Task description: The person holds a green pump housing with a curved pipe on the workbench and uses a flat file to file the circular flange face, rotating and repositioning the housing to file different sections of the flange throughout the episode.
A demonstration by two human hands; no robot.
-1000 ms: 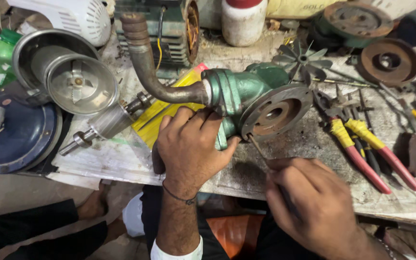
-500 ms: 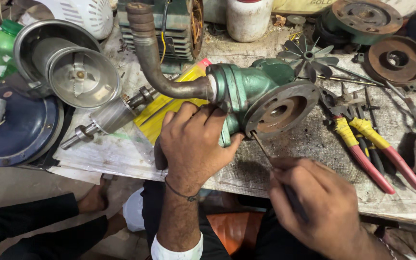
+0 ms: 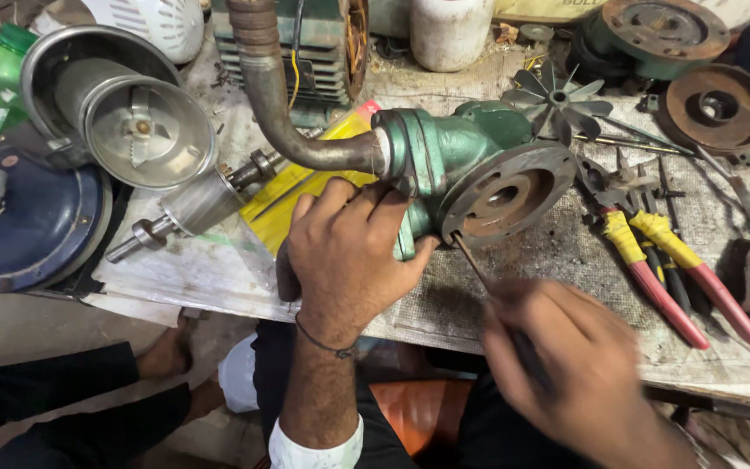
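The green pump housing [image 3: 462,165] is lying on its side on the table [image 3: 566,260], its round rusty flange facing toward the person. The left hand [image 3: 349,252] is pressing down on the near side of the housing, fingers spread and curled over its green body. The right hand [image 3: 566,373], blurred, is closing around the handle of a thin screwdriver [image 3: 479,269]; the tip is touching the lower rim of the flange.

A bent, rusted pipe [image 3: 288,113] is joining the housing on its left. Further left of the housing, a steel blender jar [image 3: 123,113] is lying tipped on its side, showing only its blade inside. A motor shaft [image 3: 193,204] is resting between the jar and the housing, over a yellow sheet [image 3: 297,191]. Right of the housing, pliers with yellow and red grips [image 3: 679,269] are lying flat. Behind the housing, a small fan impeller [image 3: 557,100] and a white plastic container [image 3: 449,30] are sitting; I cannot tell what the container holds.
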